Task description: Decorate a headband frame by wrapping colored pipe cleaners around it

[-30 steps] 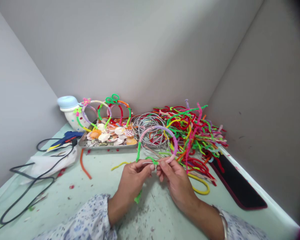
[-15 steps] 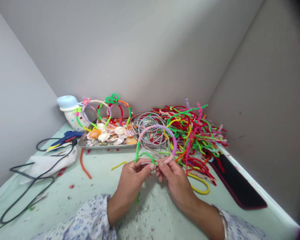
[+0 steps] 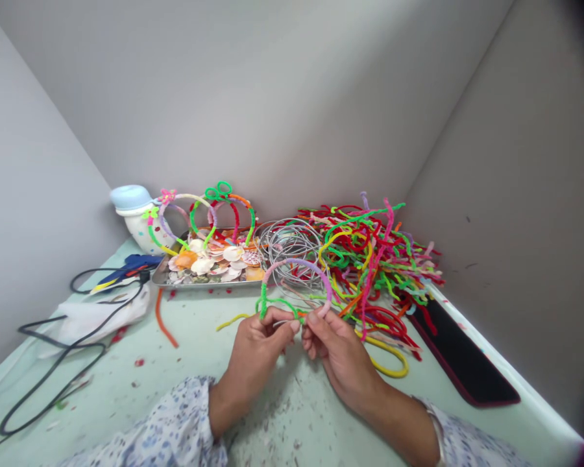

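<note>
Between both hands stands a ring [image 3: 325, 280] wrapped in pink, purple and green pipe cleaner, its arch pointing up and away from me. My left hand [image 3: 259, 347] pinches the lower left side, where a green pipe cleaner [image 3: 279, 302] winds round the ring and runs across toward the right fingers. With thumb and forefinger my right hand [image 3: 339, 347] pinches the pale pink lower right end. The two hands' fingertips nearly meet at the bottom, and they hide part of the ring and the green strand's end.
Behind lie a coil of grey wire [image 3: 292, 243] and a metal tray [image 3: 209, 285] of shells [image 3: 203, 265] with finished rings [image 3: 187, 196] above it. A heap of pipe cleaners [image 3: 370, 246] fills the back right, beside a black mat [image 3: 462, 350]. A black cable [image 3: 61, 353] lies left.
The ring's arch has dropped lower and shifted slightly left, tilting away. Below my left hand, the dangling green end no longer shows. Both hands keep their pinches in nearly the same place.
</note>
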